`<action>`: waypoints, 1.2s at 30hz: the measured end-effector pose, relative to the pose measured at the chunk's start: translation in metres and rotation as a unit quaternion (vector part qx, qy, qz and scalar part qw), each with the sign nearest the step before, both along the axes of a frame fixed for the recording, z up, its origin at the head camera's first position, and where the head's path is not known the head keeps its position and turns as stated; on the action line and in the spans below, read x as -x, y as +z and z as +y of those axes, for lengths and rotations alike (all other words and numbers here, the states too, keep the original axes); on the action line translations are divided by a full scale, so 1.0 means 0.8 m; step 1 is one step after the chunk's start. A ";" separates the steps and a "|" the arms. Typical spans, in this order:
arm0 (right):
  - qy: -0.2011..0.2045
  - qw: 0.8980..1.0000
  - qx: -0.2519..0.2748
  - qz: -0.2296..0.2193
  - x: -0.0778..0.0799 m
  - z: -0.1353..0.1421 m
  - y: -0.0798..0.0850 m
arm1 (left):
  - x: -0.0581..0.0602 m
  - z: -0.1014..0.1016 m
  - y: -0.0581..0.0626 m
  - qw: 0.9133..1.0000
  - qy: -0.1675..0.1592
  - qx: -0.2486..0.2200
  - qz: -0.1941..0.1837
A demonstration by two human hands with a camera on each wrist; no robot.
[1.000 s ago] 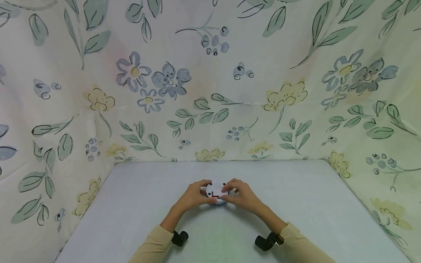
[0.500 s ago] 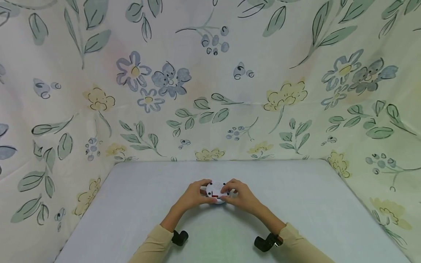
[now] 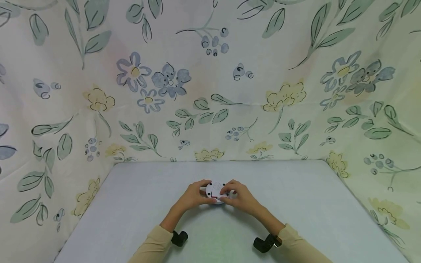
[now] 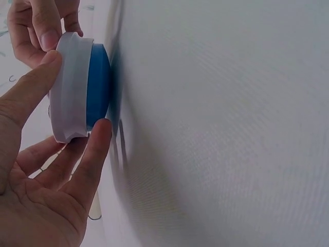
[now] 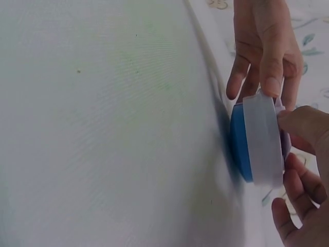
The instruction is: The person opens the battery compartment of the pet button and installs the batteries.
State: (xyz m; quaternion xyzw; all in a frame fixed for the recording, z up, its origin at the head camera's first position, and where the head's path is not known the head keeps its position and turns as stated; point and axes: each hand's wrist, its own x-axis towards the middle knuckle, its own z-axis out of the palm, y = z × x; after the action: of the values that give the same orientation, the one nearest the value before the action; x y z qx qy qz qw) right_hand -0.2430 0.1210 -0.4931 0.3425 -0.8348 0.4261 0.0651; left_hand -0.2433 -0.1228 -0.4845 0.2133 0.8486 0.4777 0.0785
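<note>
A round white device (image 3: 215,188) with a blue underside (image 4: 98,85) is held low over the table in the head view. Small speaker holes, dark round spots and a battery compartment mark its upturned face. My left hand (image 3: 194,194) grips its left side, thumb at the near rim and fingers at the far side. With thumb and forefinger, my right hand (image 3: 242,196) pinches the white battery cover (image 3: 216,194) over the compartment. Along the cover's edge shows a thin red and dark line. The right fingertips hide part of the cover.
A pale cloth covers the table (image 3: 151,182). Floral fabric (image 3: 210,80) hangs behind it and along both sides. Black wrist cameras (image 3: 179,238) sit on both forearms, below beige sleeves.
The red opening in the device's compartment has narrowed to a thin line as the cover shifted toward the near side. Right fingers moved slightly left; the left hand keeps its grip.
</note>
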 end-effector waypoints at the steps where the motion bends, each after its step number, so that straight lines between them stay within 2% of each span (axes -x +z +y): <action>1: -0.001 1.000 0.000 0.000 0.000 -0.001 0.000 | 0.000 0.000 0.000 1.000 0.000 0.000 -0.001; 18: -0.027 0.999 -0.019 -0.031 0.005 -0.006 0.003 | -0.002 0.000 0.001 1.000 0.007 0.007 0.003; 24: -0.033 0.998 -0.020 -0.052 0.009 -0.006 0.006 | -0.001 -0.001 0.001 1.000 0.012 0.004 -0.011; 27: -0.041 0.996 -0.018 -0.083 0.011 -0.006 0.007 | 0.000 -0.001 0.001 1.000 0.011 0.005 -0.014; 29: -0.041 0.992 -0.010 -0.121 0.013 -0.006 0.007 | 0.000 -0.002 0.000 1.000 0.007 0.004 -0.014; 33: -0.005 0.980 0.017 -0.200 0.017 -0.006 0.008 | 0.000 -0.002 -0.002 1.000 0.000 0.003 -0.011; 36: 0.017 0.972 0.032 -0.232 0.020 -0.005 0.009 | -0.001 -0.003 -0.001 1.000 0.000 0.003 -0.010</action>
State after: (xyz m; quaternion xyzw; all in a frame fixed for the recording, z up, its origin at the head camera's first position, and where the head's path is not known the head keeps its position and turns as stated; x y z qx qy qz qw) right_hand -0.2588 0.1167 -0.4859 0.2464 -0.8073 0.5211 -0.1265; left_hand -0.2428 -0.1248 -0.4853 0.2081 0.8491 0.4776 0.0875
